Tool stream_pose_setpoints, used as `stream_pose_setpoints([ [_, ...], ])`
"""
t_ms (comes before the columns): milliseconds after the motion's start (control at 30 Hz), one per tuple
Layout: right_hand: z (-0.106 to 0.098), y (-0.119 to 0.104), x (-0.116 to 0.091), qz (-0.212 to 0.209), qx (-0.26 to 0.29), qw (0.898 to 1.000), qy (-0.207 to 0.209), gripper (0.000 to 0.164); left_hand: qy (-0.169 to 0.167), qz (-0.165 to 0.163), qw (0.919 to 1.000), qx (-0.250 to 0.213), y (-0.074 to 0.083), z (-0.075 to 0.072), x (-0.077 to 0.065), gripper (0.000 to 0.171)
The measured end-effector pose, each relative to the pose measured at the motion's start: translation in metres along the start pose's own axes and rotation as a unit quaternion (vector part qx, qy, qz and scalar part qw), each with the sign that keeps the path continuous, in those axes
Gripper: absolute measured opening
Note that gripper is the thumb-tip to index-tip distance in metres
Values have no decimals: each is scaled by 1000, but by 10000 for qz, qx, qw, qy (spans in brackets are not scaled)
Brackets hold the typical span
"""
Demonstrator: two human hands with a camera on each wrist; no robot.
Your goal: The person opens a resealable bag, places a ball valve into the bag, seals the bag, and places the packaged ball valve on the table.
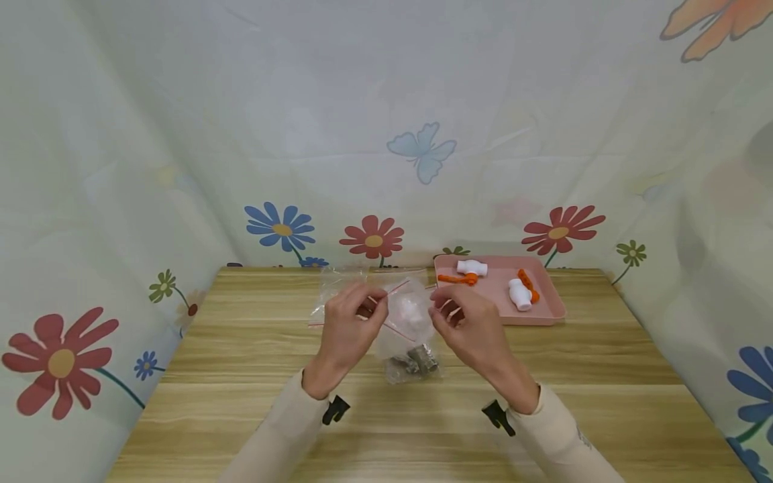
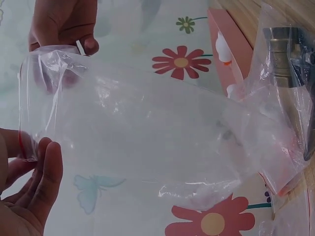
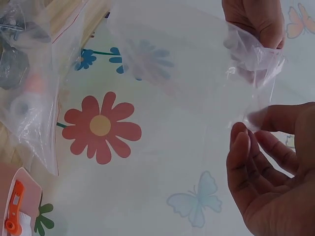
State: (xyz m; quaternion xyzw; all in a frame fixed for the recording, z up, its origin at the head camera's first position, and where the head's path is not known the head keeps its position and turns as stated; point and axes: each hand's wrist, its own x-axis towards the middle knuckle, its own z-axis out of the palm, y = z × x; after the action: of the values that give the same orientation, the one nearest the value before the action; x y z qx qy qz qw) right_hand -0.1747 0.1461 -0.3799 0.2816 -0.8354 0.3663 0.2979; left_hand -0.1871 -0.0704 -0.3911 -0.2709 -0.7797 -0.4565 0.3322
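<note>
Both hands hold a clear plastic zip bag by its mouth, above the wooden table. My left hand pinches the left side of the mouth between thumb and fingers. On the opposite side, the thumb and fingers of my right hand pinch the edge. The bag's red seal line runs along the mouth near the left fingers, and the film hangs down, wide and see-through. Below the hands lies another clear bag with dark and brass-coloured metal fittings inside. A white and orange part also shows through plastic in the right wrist view.
Behind the left hand, flat clear bags with red seal lines lie on the table. A pink tray at the back right carries white valves with orange handles. A flower-printed cloth hangs behind the table.
</note>
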Motion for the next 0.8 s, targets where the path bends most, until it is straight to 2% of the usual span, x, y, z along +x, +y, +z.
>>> stream_pose_setpoints([
  [200,0,-4,-1,96,-37,9982,-591,20,-27,-124,9998,141,-1,-1,-2,6],
  [400,-12,-1,3,-55,-253,9984,-508,20,-126,-263,9993,228,-5,-1,-3,6],
  [600,-37,22,14,-223,-809,9953,-487,23,-226,-395,9984,331,-9,-4,-3,6],
  [800,-57,50,31,-484,-1566,9833,-797,22,-313,-531,9975,339,-12,-7,-3,7],
])
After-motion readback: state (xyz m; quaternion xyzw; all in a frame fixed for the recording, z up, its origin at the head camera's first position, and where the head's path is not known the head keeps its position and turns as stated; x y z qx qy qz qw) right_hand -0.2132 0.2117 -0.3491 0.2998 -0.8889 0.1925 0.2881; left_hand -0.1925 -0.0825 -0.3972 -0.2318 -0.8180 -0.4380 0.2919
